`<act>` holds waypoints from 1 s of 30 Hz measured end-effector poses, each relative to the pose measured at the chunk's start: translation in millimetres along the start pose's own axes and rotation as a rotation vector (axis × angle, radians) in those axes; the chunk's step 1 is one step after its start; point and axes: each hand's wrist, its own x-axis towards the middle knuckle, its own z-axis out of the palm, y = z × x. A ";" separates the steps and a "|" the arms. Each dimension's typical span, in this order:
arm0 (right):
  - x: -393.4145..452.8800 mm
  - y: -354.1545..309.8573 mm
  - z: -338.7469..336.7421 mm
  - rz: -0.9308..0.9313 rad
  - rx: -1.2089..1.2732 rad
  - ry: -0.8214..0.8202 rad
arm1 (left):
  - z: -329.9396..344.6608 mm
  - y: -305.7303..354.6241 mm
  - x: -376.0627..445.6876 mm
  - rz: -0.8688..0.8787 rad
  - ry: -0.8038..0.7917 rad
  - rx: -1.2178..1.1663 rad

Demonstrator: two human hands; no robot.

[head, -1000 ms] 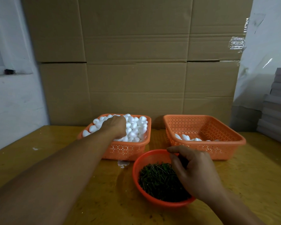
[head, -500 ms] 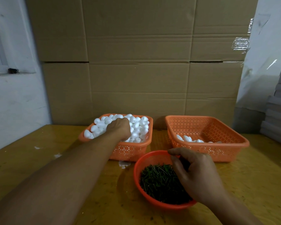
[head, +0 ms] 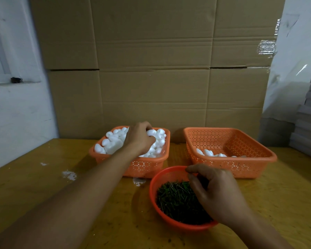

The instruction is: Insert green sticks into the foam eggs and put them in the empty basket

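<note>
An orange basket [head: 147, 165] on the left is heaped with white foam eggs [head: 113, 142]. My left hand [head: 139, 139] is in that heap, its fingers curled round one egg [head: 150, 132]. A round orange bowl [head: 160, 178] in front holds a pile of short green sticks [head: 176, 198]. My right hand [head: 215, 191] hovers over the bowl's right side with fingers bent down into the sticks; what the fingertips pinch is hidden. On the right, a larger orange basket [head: 241, 166] has a few eggs [head: 209, 153] along its near wall.
Everything stands on a yellow wooden table [head: 43, 186] with white smears. A wall of cardboard boxes [head: 154, 69] rises behind the baskets. Stacked grey boards [head: 309, 123] sit at the far right. A white wall [head: 16, 114] is on the left.
My left hand has lifted slightly within the egg heap, with an egg now showing under its fingers. My right hand stays over the stick bowl, barely shifted.
</note>
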 end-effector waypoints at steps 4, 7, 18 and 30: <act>1.9 -1.7 0.4 0.014 -0.032 -0.093 | 0.6 5.7 -26.7 0.079 0.003 -0.181; 2.6 -3.4 -0.6 0.022 -0.084 -0.211 | 4.5 9.5 -46.2 0.130 -0.001 -0.355; 3.5 -14.9 2.1 0.139 -0.400 -0.540 | 9.3 25.3 -86.3 0.092 -0.402 -0.734; 6.6 -19.6 13.9 0.163 -0.370 -0.574 | 8.9 26.6 -90.2 -0.039 -0.639 -1.021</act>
